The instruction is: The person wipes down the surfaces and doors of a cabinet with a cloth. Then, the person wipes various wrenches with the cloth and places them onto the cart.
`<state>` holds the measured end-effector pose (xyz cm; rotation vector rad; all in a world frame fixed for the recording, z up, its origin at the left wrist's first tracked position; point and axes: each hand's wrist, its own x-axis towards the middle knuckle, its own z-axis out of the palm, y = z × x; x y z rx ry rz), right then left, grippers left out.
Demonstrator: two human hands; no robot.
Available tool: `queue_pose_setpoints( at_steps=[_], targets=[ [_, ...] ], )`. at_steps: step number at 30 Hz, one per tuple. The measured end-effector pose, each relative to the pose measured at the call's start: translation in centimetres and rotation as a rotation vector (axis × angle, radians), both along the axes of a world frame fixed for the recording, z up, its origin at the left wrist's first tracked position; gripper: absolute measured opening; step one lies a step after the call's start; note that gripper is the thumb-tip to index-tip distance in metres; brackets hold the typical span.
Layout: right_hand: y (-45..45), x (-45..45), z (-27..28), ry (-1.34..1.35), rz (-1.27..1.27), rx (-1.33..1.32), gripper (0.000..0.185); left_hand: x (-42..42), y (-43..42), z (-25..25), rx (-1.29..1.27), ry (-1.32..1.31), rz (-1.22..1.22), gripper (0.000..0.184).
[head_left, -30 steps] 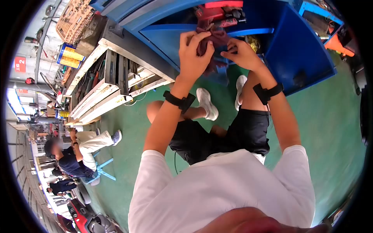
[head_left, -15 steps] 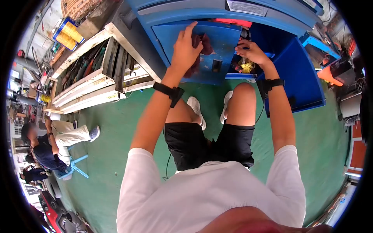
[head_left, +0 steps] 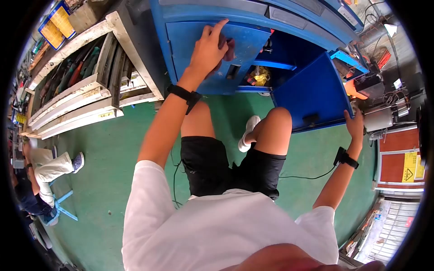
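Note:
My left hand (head_left: 208, 50) is closed on a dark red cloth (head_left: 229, 49), which lies against the left door (head_left: 190, 38) of a blue cabinet. That door covers the left half of the cabinet. On the right, my right hand (head_left: 356, 125) is at the outer edge of the right door (head_left: 309, 97), which stands wide open. Its fingers bend round the edge, partly out of sight. Between the doors, a yellow item (head_left: 261, 76) shows on the cabinet's lower shelf.
At the left stands a white rack (head_left: 97, 83) with open drawers of tools. A seated person (head_left: 27, 189) is at the far left on a blue stool (head_left: 66, 205). Beyond the right door are a grey cylinder (head_left: 379, 120) and cables.
The left door has swung over the cabinet's left half, with my left hand and the cloth against it. My right hand has left the cabinet's interior and moved right to the right door's edge.

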<state>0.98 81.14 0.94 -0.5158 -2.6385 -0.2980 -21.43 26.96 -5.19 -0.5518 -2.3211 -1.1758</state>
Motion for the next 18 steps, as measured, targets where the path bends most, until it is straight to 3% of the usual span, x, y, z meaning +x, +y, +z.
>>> queue_pose_setpoints(
  at_steps=[3,10,16,18],
  targets=[
    [-0.7,0.8,0.1,-0.042,-0.031,-0.311,0.053,-0.4,-0.2,-0.3,-0.002,0.036,-0.011,0.066],
    [-3.8,1.8,0.2,0.044,-0.004,-0.372,0.051,-1.0,0.0,-0.9,0.056,0.092,0.002,0.063],
    [-12.0,0.8,4.8,-0.177,0.005,-0.496,0.063,-0.6,1.5,-0.2,0.109,0.124,0.045,0.058],
    [-12.1,0.5,4.9,-0.249,0.149,-0.434,0.063,0.1,3.2,-0.1,0.135,0.091,0.022,0.053]
  ],
)
